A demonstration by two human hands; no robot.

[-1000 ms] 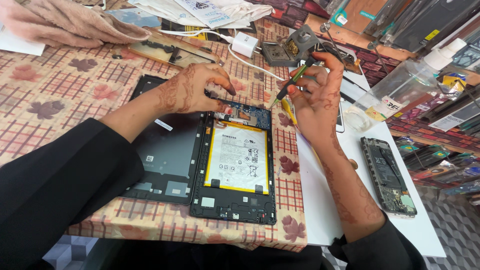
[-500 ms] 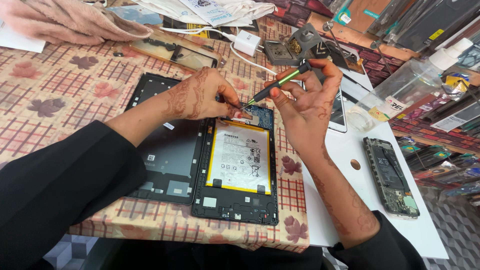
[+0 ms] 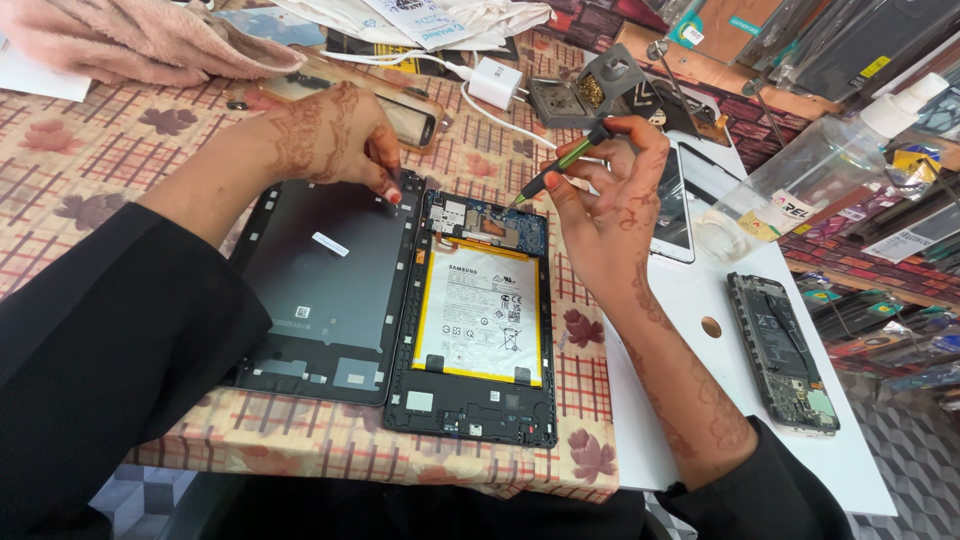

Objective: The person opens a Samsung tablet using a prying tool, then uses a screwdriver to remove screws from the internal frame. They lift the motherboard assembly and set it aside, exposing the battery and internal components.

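An opened tablet lies on the patterned cloth, its white battery with yellow edges and blue circuit board at the top exposed. Its dark back cover lies beside it on the left. My left hand rests fingertips on the cover's upper right corner, next to the tablet's top left corner. My right hand holds a thin green-handled screwdriver, whose tip points down at the board's upper right corner.
A white charger and a grey holder block sit behind the tablet. A phone lies under my right hand, an opened phone at the right on the white table. A clear bottle stands at the right; pink cloth at back left.
My left hand moved left off the circuit board onto the back cover's corner. My right hand lowered the screwdriver tip toward the board's upper right corner.
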